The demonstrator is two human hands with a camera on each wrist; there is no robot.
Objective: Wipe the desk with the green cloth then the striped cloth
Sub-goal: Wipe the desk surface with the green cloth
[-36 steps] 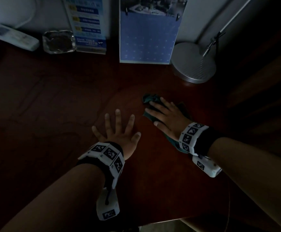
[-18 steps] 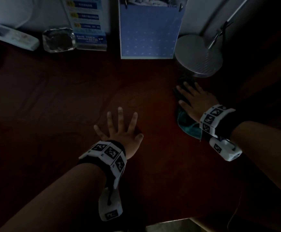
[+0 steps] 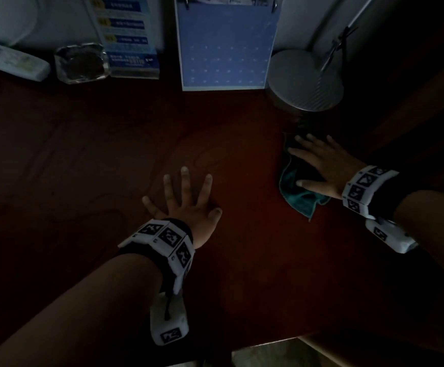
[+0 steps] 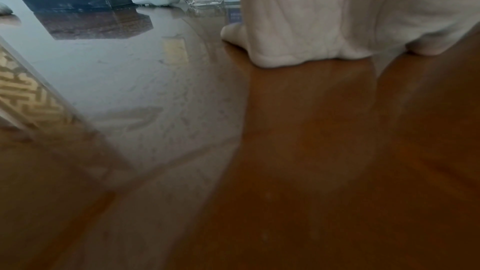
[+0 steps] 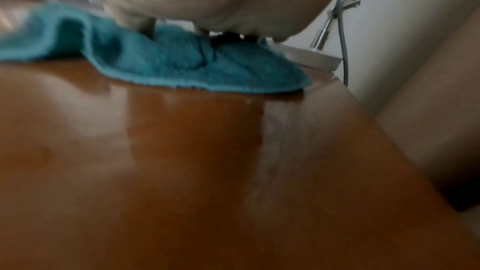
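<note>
Right hand (image 3: 321,165), fingers flat, presses the green cloth (image 3: 299,197) onto the counter (image 3: 242,260) near the lamp base (image 3: 305,80); left hand (image 3: 186,205) splayed; advisable: even pressure, overlapping strokes.

The right hand (image 3: 321,165) lies flat on the crumpled green terry cloth (image 3: 299,200), which lies on the dark brown wooden desk (image 3: 96,154). The left hand (image 3: 186,205) lies flat on the desk, left of the cloth and apart from it. Just beyond the right hand's fingertips stands the round grey metal lamp base (image 3: 305,78). Beyond the left hand, well apart, the blue rectangular calendar (image 3: 227,46) stands at the wall; further left are the square clear glass ashtray (image 3: 80,62) and the long white plastic remote (image 3: 12,60).
</note>
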